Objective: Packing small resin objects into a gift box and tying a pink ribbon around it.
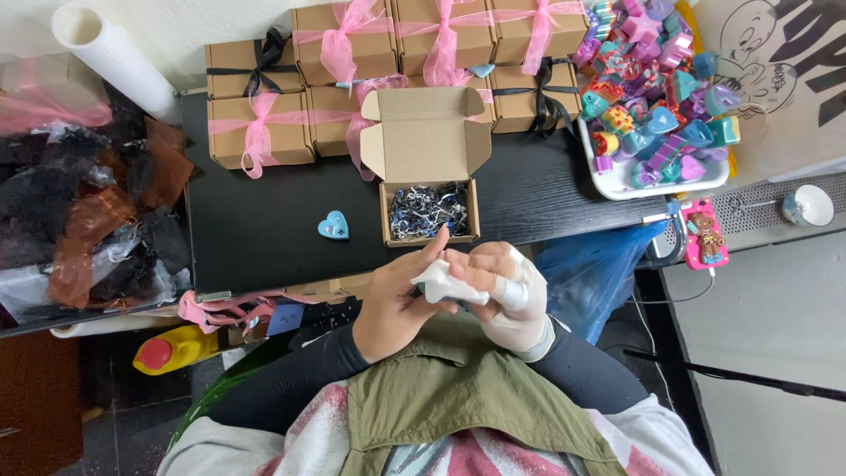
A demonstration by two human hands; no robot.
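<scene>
My left hand is bare and pinches the loose white fingertip of a thin glove. That glove covers my right hand, which is held close in front of my chest with its fingers curled. Both hands hover just below an open brown cardboard box filled with dark shredded paper, its lid flaps standing up. A small blue heart lies on the black table to the left of the box.
Closed brown boxes tied with pink and black ribbons line the table's far edge. A white tray of colourful small pieces sits at right. Dark and brown organza bags pile up at left. A yellow bottle lies below the table.
</scene>
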